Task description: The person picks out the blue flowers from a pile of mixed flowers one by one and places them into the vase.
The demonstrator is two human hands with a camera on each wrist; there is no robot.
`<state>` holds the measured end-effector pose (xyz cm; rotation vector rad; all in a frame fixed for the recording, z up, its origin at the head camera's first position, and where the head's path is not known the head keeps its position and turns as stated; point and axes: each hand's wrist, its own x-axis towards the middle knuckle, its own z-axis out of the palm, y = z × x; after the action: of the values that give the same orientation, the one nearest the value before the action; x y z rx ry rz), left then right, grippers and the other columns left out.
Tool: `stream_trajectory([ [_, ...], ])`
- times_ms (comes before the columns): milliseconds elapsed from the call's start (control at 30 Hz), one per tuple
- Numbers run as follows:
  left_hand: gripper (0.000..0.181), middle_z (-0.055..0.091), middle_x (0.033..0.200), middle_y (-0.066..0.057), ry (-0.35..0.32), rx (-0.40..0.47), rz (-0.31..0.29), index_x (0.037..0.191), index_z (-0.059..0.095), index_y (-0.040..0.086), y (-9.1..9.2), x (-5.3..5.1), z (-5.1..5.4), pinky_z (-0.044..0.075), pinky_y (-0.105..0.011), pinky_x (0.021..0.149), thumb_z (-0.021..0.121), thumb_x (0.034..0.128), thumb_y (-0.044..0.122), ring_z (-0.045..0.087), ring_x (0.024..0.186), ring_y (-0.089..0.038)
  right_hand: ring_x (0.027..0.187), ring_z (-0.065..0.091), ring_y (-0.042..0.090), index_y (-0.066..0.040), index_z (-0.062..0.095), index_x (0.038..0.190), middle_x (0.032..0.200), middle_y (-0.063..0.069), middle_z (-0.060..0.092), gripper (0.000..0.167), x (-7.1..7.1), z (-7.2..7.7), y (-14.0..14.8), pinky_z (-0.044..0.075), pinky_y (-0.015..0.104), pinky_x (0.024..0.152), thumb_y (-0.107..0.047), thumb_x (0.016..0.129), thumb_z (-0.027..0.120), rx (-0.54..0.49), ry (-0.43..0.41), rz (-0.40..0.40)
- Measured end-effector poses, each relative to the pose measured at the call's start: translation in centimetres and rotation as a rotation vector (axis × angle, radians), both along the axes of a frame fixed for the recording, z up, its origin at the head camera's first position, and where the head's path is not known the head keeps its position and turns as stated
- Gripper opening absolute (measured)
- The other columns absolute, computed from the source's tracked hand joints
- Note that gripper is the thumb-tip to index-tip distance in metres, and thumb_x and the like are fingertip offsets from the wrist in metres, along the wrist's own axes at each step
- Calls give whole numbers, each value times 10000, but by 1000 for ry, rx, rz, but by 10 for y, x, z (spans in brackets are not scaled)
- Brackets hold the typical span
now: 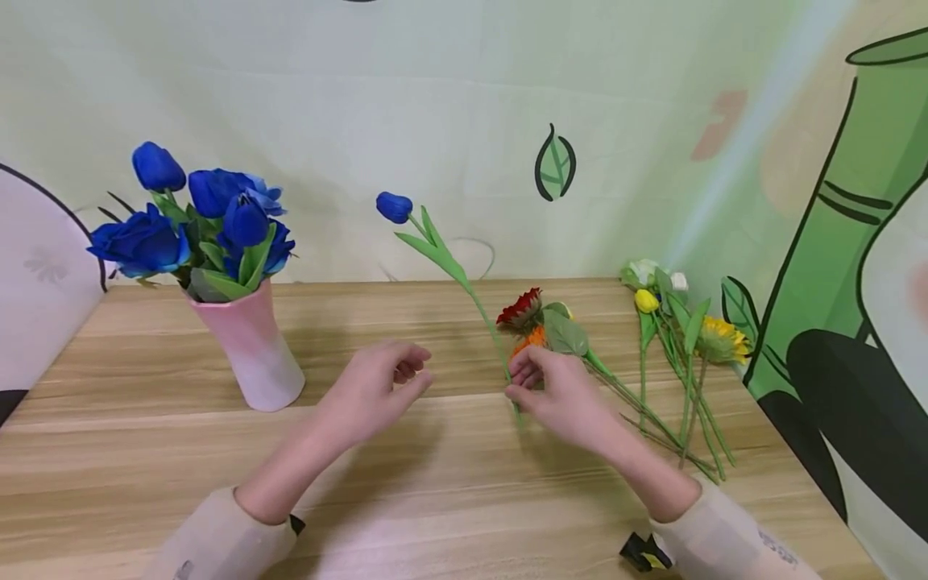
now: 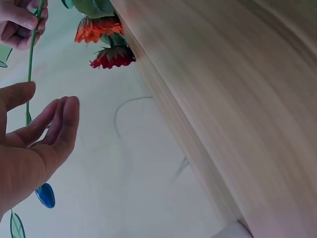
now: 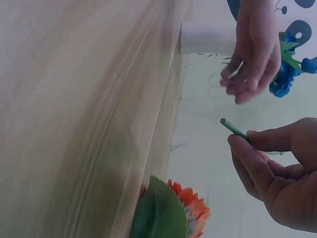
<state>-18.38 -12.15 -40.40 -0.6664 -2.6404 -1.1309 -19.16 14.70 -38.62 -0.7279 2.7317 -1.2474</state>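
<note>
My right hand point(image 1: 561, 395) pinches the green stem of a single blue tulip point(image 1: 394, 208) between thumb and fingers. The tulip leans up and to the left above the table, its cut stem end point(image 3: 224, 121) poking out below the pinch. To its left, my left hand point(image 1: 377, 387) hovers with loosely bent fingers and nothing in them, apart from the stem. A pink and white vase point(image 1: 250, 346) stands at the left, holding several blue roses and tulips point(image 1: 141, 242). In the left wrist view the tulip's head point(image 2: 45, 195) shows behind the left hand.
Beside the right hand lie a red flower point(image 1: 520, 310) and an orange flower point(image 1: 529, 340) with long stems. Farther right are a yellow tulip point(image 1: 647, 301), white blooms point(image 1: 644, 272) and a sunflower point(image 1: 722, 340). A printed cloth point(image 1: 464, 121) hangs behind the wooden table point(image 1: 464, 499).
</note>
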Motion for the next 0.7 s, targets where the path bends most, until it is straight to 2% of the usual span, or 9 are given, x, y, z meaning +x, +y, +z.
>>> stream_trajectory([
  [100,184,709,935,-41,-26,90,-1,1114,719,-27,4,0,3,576,-311,752,694,982,98,660,834,-138,839,650,148,-3,650,1027,903,12,661,156,4,-1,-5,571,291,738,11,911,754,-2,-11,10],
  [267,218,720,978,-67,-80,217,40,1177,715,-11,8,0,9,586,-348,797,667,1011,121,674,896,-169,819,648,121,-32,653,1000,888,-17,660,149,11,-3,-13,568,288,739,-4,905,765,18,-7,65],
  [367,227,715,1009,-78,-140,299,59,1207,698,3,9,0,11,582,-363,826,650,1024,130,674,934,-189,819,644,113,-43,649,995,889,-25,656,151,15,-6,-19,568,277,741,-5,904,764,30,-21,101],
  [533,209,697,991,-126,-253,461,67,1165,671,-30,10,-1,14,587,-345,815,639,1033,129,678,912,-273,816,640,106,-65,646,984,875,-43,652,165,21,-10,-28,561,267,742,-5,897,773,50,-37,137],
  [700,219,693,989,-173,-311,555,84,1110,683,-52,12,-1,17,593,-317,807,654,1029,150,684,909,-325,812,637,100,-69,643,982,859,-58,656,183,25,-12,-33,556,268,745,-13,887,789,75,-28,174],
])
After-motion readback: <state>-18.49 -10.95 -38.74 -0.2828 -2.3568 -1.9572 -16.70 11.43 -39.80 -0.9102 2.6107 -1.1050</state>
